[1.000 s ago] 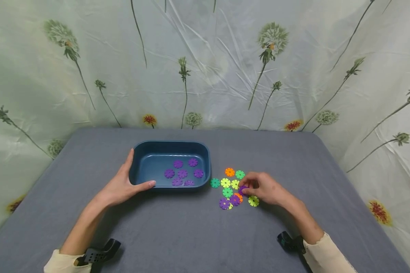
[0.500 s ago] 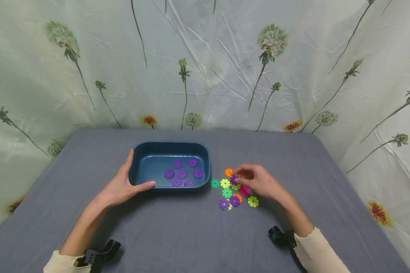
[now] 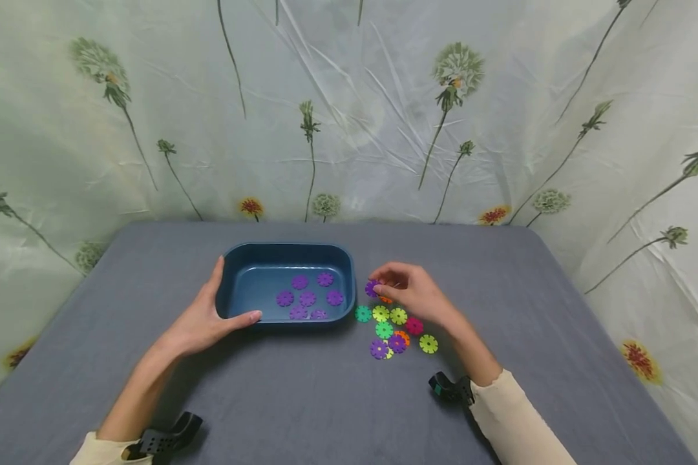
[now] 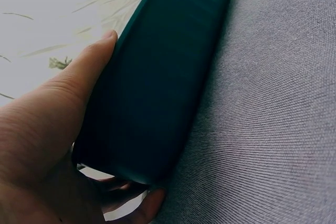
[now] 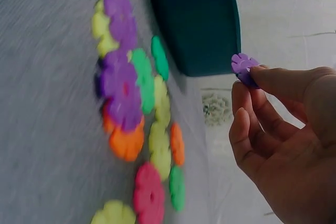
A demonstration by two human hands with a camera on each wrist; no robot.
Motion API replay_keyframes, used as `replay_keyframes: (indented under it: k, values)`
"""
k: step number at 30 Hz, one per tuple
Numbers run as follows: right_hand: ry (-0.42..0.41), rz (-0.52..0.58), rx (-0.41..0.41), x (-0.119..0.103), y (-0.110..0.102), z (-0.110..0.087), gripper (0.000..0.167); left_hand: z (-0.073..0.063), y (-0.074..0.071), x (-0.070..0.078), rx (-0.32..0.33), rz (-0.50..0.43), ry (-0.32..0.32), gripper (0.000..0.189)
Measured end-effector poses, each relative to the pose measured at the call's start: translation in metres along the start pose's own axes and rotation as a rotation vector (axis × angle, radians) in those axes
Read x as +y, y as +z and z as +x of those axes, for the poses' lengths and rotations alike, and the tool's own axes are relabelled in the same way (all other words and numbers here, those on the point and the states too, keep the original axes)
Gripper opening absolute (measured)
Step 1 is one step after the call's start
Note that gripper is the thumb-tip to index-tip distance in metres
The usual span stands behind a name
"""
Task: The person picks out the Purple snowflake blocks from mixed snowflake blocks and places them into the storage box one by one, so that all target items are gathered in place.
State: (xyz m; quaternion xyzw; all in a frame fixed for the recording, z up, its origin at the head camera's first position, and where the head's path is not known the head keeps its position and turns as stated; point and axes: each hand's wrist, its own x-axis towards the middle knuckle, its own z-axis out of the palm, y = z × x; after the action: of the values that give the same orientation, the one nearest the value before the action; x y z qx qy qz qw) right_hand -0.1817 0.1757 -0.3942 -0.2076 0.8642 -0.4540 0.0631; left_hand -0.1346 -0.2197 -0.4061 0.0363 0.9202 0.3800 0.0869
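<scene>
My left hand [image 3: 194, 323] grips the left end of a blue rectangular tray [image 3: 253, 290], thumb over the front rim. In the left wrist view the fingers reach around the tray's end wall [image 4: 152, 87]. Several purple notched plastic discs [image 3: 307, 298] lie inside, mostly toward the right. To the right of the tray, my right hand [image 3: 421, 294] pinches another purple notched disc [image 5: 243, 65] between thumb and fingertips, raised near the tray's rim. Beneath and in front of that hand lies a loose group of discs, including a green disc [image 3: 384, 330] and a pink disc [image 3: 414, 326].
Two more purple discs [image 3: 379, 349] overlap yellow and orange ones at the group's front. A yellow disc [image 3: 428, 343] lies apart on the right. Grey cloth [image 3: 302, 400] covers the table, and a flower-printed curtain [image 3: 372, 129] hangs behind it.
My right hand has lifted the purple disc from the group and carried it left and away from me, toward the tray. A pink disc has come into view. The left hand keeps its grip.
</scene>
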Motion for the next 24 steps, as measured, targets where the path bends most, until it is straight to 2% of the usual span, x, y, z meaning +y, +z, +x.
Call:
replay_keyframes:
  k: [5, 15, 24]
  values:
    - [-0.008, 0.071, 0.014, -0.008, 0.009, 0.006, 0.019, 0.000, 0.002, 0.000, -0.004, 0.001, -0.004, 0.135]
    - [-0.033, 0.132, 0.068, -0.022, 0.025, 0.016, 0.018, 0.002, 0.005, 0.000, -0.003, 0.008, -0.027, 0.135]
    - [-0.049, 0.198, 0.073, -0.035, 0.041, 0.027, 0.017, 0.000, 0.001, 0.000, -0.003, -0.004, -0.012, 0.134]
